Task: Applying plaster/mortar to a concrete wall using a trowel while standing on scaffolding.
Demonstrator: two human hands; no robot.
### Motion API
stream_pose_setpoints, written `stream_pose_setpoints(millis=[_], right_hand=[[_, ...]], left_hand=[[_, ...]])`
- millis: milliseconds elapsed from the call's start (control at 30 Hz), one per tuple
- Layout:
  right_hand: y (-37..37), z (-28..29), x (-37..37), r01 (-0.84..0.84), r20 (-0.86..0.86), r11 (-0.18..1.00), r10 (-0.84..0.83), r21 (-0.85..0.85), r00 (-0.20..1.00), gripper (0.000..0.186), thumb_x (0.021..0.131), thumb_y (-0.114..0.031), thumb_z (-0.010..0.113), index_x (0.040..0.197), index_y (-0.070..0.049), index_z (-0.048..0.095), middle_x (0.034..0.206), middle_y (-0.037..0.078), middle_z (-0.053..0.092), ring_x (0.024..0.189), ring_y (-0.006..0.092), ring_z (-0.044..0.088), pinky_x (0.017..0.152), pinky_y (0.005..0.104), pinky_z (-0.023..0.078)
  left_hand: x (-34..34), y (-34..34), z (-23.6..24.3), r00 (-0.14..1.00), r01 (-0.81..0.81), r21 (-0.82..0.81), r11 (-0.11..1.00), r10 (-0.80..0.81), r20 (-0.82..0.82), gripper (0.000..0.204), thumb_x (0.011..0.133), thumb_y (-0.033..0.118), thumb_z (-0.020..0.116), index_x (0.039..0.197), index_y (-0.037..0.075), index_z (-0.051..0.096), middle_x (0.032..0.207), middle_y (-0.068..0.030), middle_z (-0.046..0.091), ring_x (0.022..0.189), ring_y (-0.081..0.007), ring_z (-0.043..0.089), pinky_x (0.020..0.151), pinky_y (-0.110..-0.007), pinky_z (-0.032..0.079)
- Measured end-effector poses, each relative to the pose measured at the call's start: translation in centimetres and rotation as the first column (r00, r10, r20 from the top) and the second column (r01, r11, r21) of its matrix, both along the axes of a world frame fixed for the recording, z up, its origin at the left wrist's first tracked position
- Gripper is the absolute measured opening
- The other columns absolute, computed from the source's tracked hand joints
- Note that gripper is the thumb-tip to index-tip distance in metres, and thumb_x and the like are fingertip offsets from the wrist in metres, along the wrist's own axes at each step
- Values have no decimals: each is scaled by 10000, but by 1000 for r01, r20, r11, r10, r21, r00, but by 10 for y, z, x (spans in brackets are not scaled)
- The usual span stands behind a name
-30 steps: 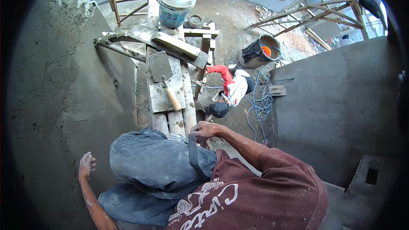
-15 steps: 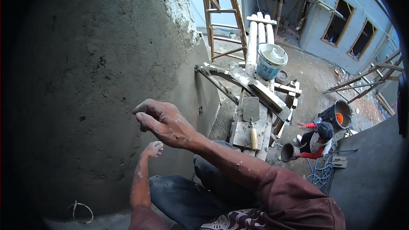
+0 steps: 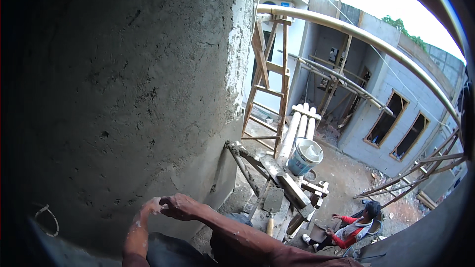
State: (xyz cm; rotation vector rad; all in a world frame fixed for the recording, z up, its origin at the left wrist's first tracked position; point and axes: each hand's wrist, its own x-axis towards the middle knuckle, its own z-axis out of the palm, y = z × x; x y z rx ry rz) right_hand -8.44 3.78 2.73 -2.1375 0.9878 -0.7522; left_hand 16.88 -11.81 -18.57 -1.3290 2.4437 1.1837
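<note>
Two hands: A worker's left hand [image 3: 152, 207] and right hand [image 3: 179, 206] came together at the foot of the frame, in front of the plastered wall and above a pair of blue-grey trousers [image 3: 173, 252].
Fingers: Those of the right hand were bent inward against the left hand's fingertips; whether anything was pinched between them could not be told.
Plastered wall: The rough grey plastered wall [image 3: 148, 89], pitted in places, filled the left side, close behind the hands.
Wire loop: A pale wire loop [image 3: 56, 222] stood out near the wall's lower left.
Trowel: The flat-bladed trowel [image 3: 272, 202], with its pale wooden handle toward the worker, lay on a scaffold board [image 3: 285, 212] to the right of the hands, well apart from them.
Bucket: A blue and white bucket [image 3: 298, 163] sat farther along on pale poles [image 3: 302, 126], beyond a short timber [image 3: 293, 188].
Ladder: A wooden ladder [image 3: 269, 91] stood past the wall's edge.
Co-worker: Below, at lower right, a person in a red-sleeved top [image 3: 355, 231] had a grey pail [image 3: 318, 231] close by one hand.
Background: Two wood-framed window openings [image 3: 387, 119] marked a pale block building [image 3: 371, 81].
</note>
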Motion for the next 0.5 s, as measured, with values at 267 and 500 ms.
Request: stream_pose_setpoints(millis=[267, 500], right_hand=[[-26, -5, -31, 8, -72, 981, 6, 192, 997, 329, 941, -325, 540, 1105, -46, 595, 714, 119, 670, 600, 218, 663, 575, 367, 509], [-29, -12, -38, 28, -51, 961, -14, 276, 999, 363, 944, -351, 529, 1111, -35, 591, 717, 108, 671, 615, 202, 673, 599, 345, 528]], left_hand=[[-38, 18, 43, 923, -382, 187, 905, 362, 130, 403, 887, 383, 570, 1164, 91, 598, 1026, -50, 642, 725, -143, 637, 578, -323, 545], [-51, 20, 52, 914, -404, 189, 895, 391, 106, 389, 886, 396, 575, 1170, 136, 635, 921, -8, 628, 666, -114, 590, 521, -280, 495]])
